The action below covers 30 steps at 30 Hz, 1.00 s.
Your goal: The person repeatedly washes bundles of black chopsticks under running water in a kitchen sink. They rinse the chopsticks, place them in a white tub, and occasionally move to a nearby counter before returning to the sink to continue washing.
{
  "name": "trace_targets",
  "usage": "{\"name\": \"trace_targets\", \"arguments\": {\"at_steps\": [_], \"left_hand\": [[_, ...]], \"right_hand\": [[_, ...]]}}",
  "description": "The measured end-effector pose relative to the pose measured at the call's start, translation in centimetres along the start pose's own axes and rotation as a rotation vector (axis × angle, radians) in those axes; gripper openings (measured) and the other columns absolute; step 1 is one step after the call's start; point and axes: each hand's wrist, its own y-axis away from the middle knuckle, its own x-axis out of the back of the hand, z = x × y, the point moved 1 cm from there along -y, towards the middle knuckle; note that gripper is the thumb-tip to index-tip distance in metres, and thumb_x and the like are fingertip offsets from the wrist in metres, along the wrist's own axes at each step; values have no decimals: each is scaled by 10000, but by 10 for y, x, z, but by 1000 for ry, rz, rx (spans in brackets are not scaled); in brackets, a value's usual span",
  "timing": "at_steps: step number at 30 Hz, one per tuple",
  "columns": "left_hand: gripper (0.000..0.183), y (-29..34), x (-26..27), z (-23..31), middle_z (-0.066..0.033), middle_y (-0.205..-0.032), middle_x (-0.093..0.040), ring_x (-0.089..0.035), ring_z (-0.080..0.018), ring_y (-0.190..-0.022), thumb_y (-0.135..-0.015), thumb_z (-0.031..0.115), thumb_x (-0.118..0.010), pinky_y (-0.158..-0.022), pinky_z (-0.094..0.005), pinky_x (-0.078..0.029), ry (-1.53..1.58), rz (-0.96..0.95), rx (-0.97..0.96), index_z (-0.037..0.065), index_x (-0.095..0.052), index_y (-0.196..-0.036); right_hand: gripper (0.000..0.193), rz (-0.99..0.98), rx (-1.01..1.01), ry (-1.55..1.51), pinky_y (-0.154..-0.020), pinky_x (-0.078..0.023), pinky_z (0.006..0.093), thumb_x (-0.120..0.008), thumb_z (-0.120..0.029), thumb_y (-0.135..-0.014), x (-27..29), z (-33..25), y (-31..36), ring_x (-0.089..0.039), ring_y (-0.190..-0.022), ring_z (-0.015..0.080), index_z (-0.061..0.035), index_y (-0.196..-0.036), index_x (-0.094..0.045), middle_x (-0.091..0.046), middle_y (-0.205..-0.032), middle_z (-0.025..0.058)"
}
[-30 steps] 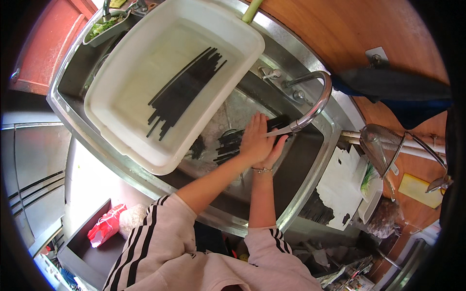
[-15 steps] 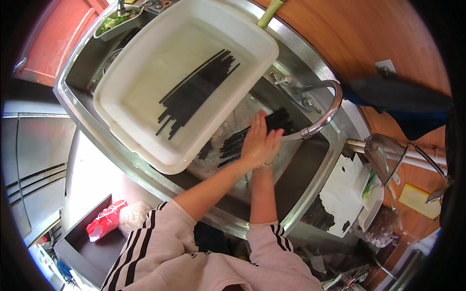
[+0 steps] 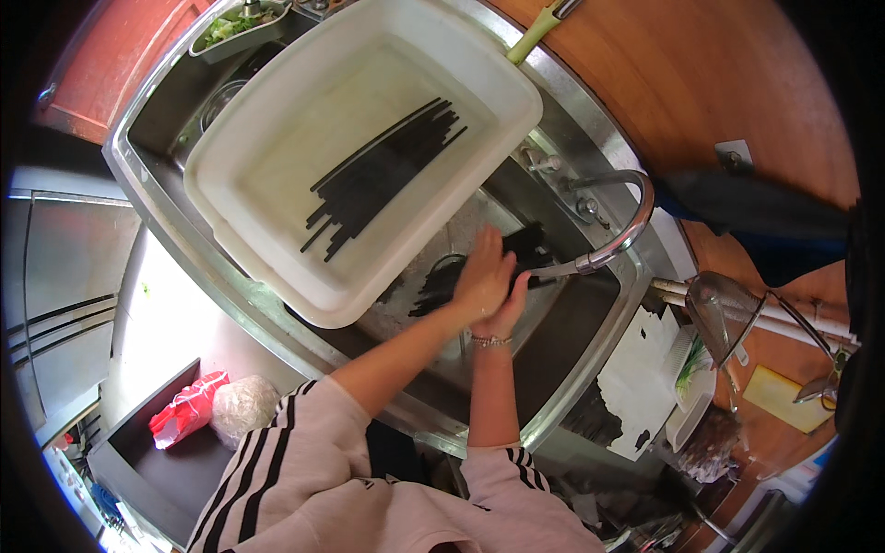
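My left hand and right hand are pressed together over the right sink basin. A bundle of thin black sticks runs between the palms and pokes out on both sides. The left fingers lie straight and close together on top, partly blurred. The right hand's fingers are mostly hidden, with its thumb raised. Right beside the hands is the end of a curved metal faucet. More black sticks lie side by side in shallow liquid in a large white tub, which sits across the sink.
A green-handled tool rests by the tub's far corner. Greens fill a corner strainer at far left. On the right are a metal sieve, a yellow board and a torn white sheet. A red bag lies at lower left.
The hands have shifted against each other: the right hand has slid a little toward me, and its thumb side shows more. The whole view has moved slightly.
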Motion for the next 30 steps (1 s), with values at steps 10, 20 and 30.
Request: {"name": "trace_targets", "arguments": {"at_steps": [10, 20, 30], "left_hand": [[585, -3, 3, 3, -276, -1472, -178, -165, -383, -1379, -959, 272, -352, -1132, -397, -161, 85, 63, -126, -104, -210, -1385], [543, 10, -2, -2, -231, -1488, -182, -167, -371, -1382, -956, 274, -356, -1098, -466, -214, 115, 20, -56, -54, -289, -1384], [267, 33, 27, -35, -45, -1059, -656, -583, -128, -956, -940, 173, -517, -863, -263, -442, 629, -131, 54, 35, -646, -1128]], "right_hand": [[676, -160, 176, 168, -1109, -191, 378, -388, -477, -948, -23, -9, 2, -272, -1359, 232, -25, -1434, -258, -281, -1489, 63], [614, -63, 40, 112, -1098, -215, 382, -335, -455, -974, 0, -1, -1, -311, -1334, 252, -53, -1434, -270, -311, -1470, 98], [265, 416, 178, -121, -794, -468, 374, -532, -311, -939, 24, -16, -50, -549, -832, 205, -53, -881, -529, -564, -838, 57]]}}
